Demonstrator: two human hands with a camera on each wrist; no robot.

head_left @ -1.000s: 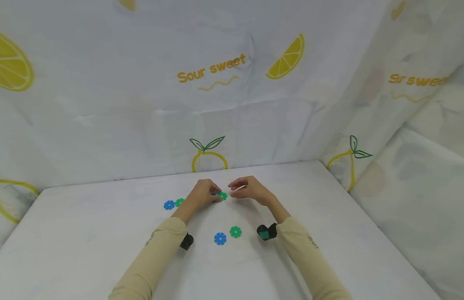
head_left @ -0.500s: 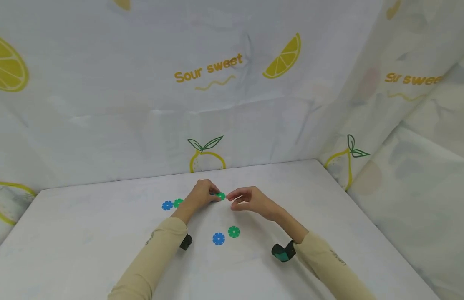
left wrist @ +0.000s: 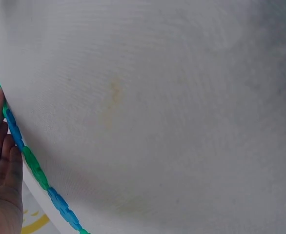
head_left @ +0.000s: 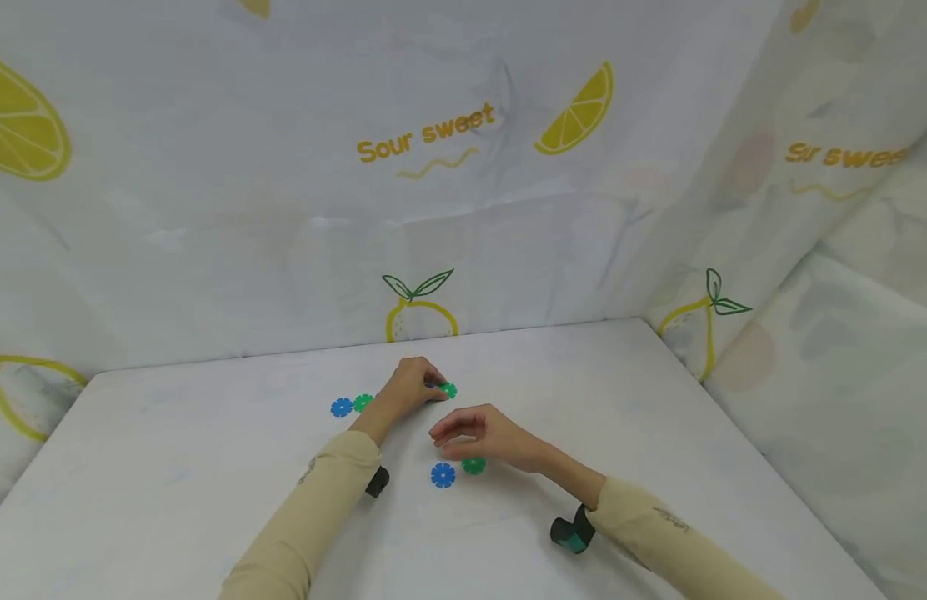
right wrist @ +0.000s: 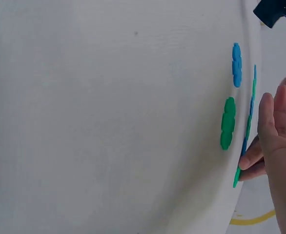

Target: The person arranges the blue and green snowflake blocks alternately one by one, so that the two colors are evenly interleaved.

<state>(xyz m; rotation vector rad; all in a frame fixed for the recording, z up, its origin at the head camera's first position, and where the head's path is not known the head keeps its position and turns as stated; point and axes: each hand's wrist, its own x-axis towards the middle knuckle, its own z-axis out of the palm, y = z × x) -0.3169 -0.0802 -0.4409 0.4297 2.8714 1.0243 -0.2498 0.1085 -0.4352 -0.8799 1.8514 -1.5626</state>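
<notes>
A row of linked, notched plastic discs, alternating blue and green, lies across the far part of the table; a blue disc (head_left: 342, 407) is at its left end and a green disc (head_left: 449, 391) at its right. My left hand (head_left: 407, 387) pinches the row near that right end, hiding its middle in the head view. Thumb and fingers sit on either side of the row in the left wrist view, by a blue disc (left wrist: 14, 127). My right hand (head_left: 489, 437) hovers with relaxed fingers over a loose green disc (right wrist: 228, 124), holding nothing. Beside it lies a loose blue disc (head_left: 443, 476).
The white table (head_left: 208, 483) meets a white cloth backdrop (head_left: 283, 275) printed with lemons at its far edge. More of that cloth hangs along the right side. A dark wrist camera (head_left: 572, 533) hangs under the right forearm.
My right hand has drawn back from the row's right end toward me, coming above the loose green disc. The left hand keeps its hold at nearly the same spot.
</notes>
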